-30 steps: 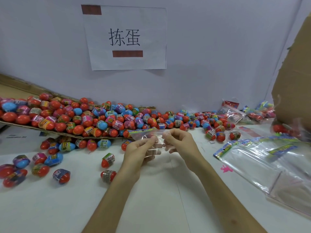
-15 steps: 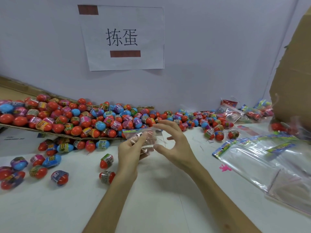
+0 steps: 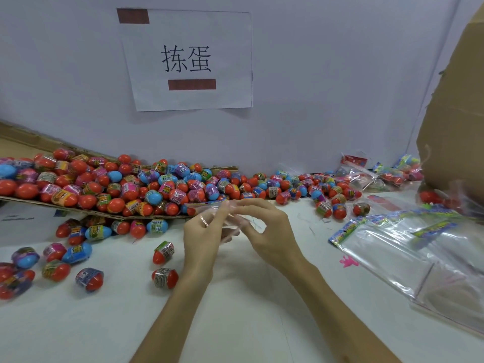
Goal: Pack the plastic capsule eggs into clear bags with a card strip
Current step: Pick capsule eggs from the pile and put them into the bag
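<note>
While eggs point(image 3: 131, 184) lie heaped behind, the left hand point(image 3: 201, 239) and right hand point(image 3: 267, 231) each pinch one clear bag point(image 3: 231, 225) just above the bench point(image 3: 235, 315). Its strip point(image 3: 200, 205) runs left to right, farthest from the person, the film crumpled below.

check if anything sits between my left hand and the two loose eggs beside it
Nothing visible: bare table separates the left hand from the two loose eggs, though it and the right hand pinch the clear bag.
</note>
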Motion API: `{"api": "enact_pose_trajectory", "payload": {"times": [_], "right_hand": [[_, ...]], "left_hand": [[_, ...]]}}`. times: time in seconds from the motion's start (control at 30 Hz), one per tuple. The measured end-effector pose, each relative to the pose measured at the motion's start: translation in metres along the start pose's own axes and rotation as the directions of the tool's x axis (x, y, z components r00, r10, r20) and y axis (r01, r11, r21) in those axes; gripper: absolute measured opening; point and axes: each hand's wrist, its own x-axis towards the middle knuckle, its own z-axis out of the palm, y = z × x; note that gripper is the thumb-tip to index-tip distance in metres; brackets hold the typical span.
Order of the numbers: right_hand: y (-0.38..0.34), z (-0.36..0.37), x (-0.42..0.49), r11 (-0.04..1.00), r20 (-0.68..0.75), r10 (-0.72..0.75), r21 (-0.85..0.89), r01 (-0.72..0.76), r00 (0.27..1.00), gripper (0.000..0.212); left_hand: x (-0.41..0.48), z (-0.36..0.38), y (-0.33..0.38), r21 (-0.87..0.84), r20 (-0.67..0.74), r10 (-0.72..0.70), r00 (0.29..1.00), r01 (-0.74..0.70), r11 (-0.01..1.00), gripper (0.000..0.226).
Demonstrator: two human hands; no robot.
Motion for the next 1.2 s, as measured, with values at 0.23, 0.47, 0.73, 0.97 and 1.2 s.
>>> {"api": "enact_pose_trajectory", "payload": {"times": [0.23,0.47,0.73,0.97,1.2], "right_hand": [[0.006,-0.001,0.004,0.989,-0.104,0.137,0.062,-0.131,0.985,0.023],[0.003,-0.002,0.006,0.924,-0.011,0.275,0.280,-0.261,0.961,0.020],[-0.003,-0.005,0.008,0.732,0.149,0.531,0.415,-0.541,0.834,0.028],[0.001,-0.017,0.014,0.347,0.301,0.610,0.731,-0.588,0.733,0.017],[-0.005,-0.004,0.007,0.318,0.566,0.459,0.614,-0.722,0.684,0.030]], "left_hand": [[-0.005,0.005,0.002,0.027,0.152,0.092,0.984,-0.097,0.995,0.061],[-0.009,0.003,-0.006,0.192,0.301,0.343,0.890,-0.409,0.892,0.034],[-0.002,0.000,-0.016,0.492,0.246,0.438,0.865,-0.500,0.712,0.014],[0.001,-0.001,-0.006,0.108,0.317,-0.305,0.898,0.286,0.952,0.057],[0.005,-0.001,-0.002,-0.234,0.328,-0.200,0.924,0.284,0.930,0.050]]}}
